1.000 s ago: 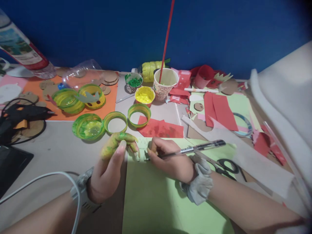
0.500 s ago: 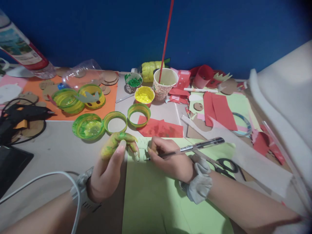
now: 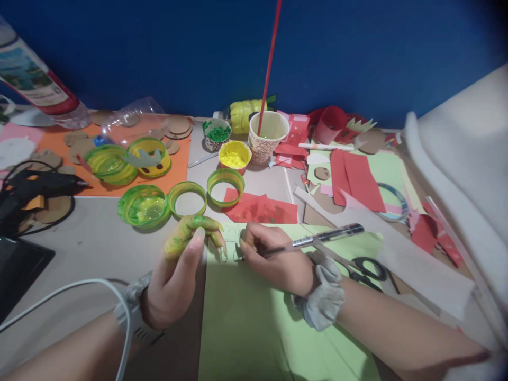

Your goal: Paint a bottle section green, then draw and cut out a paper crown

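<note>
My right hand (image 3: 273,254) is closed around a clear-barrelled pen (image 3: 313,239), whose tip touches a light green sheet of paper (image 3: 242,323). Two small rounded outlines are drawn by the tip, with a faint zigzag line above them. At the sheet's left edge, my left hand (image 3: 188,259) is loosely curled, its fingertips resting on the paper near the drawing and nothing visible in its grasp. Yellow and green paint covers its fingers. Just beyond it lie green-and-yellow painted rings (image 3: 188,199) and a painted round piece (image 3: 143,206).
Behind stand a green paint cup (image 3: 217,133), a yellow paint cup (image 3: 235,155) and a paper cup (image 3: 269,135) with a red stick. Scissors (image 3: 367,270) lie right of my hand, among red paper (image 3: 357,180). A glue gun (image 3: 35,185) and white cable (image 3: 79,284) are left.
Both hands hold almost the same place. The rounded outline at the pen tip looks slightly more closed; the view has shifted very little.
</note>
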Action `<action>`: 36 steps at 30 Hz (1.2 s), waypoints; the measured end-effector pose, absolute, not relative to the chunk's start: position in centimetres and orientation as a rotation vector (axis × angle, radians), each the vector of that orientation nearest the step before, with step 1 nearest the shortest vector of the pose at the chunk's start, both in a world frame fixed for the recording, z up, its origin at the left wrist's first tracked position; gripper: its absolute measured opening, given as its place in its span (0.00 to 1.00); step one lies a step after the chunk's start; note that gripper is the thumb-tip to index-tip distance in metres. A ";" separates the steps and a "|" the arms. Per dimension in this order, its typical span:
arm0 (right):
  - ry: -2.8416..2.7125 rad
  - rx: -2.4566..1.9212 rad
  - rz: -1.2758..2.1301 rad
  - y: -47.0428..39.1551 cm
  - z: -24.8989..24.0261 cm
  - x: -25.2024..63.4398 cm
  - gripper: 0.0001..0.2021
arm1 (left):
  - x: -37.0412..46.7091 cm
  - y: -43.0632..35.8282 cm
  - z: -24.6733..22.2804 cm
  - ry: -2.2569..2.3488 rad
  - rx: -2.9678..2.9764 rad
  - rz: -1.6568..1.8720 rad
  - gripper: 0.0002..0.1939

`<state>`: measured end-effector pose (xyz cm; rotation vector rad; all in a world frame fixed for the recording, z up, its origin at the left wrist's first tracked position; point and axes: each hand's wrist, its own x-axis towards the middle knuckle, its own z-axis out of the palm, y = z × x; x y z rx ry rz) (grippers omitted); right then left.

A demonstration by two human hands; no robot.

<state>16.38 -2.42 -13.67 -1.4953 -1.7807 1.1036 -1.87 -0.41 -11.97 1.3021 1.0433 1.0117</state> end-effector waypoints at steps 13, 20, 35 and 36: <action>-1.682 -1.471 1.015 -2.5 -13.9 16.6 0.12 | -2.0 -0.5 -12.3 1.049 1.333 1.011 0.18; -1.662 -1.509 1.030 -2.4 -14.2 16.5 0.12 | -1.7 -0.5 -12.4 0.971 1.362 1.056 0.16; -1.715 -1.473 1.104 -2.3 -14.3 16.6 0.11 | -1.8 -0.6 -12.4 0.982 1.373 1.033 0.16; -1.713 -1.474 1.102 -2.3 -14.3 16.7 0.11 | -1.8 -0.6 -12.3 0.982 1.370 1.033 0.16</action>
